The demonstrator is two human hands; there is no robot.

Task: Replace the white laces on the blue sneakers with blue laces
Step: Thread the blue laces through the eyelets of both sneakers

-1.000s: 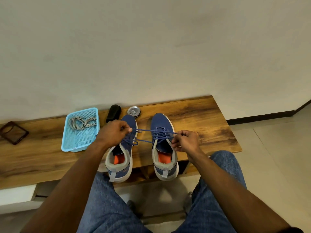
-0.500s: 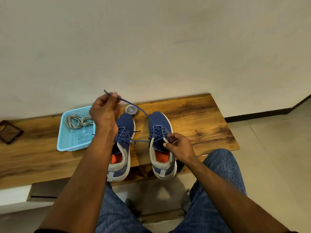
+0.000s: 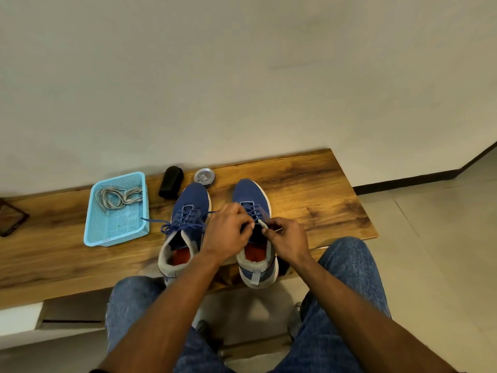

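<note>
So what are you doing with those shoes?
A person sits at a wooden bench lacing a pair of blue sneakers. Both hands work at the top of the right sneaker: the left hand and the right hand each pinch part of its blue lace. The left sneaker already has a blue lace, tied loosely. The old white laces lie in a light blue basket nearby.
</note>
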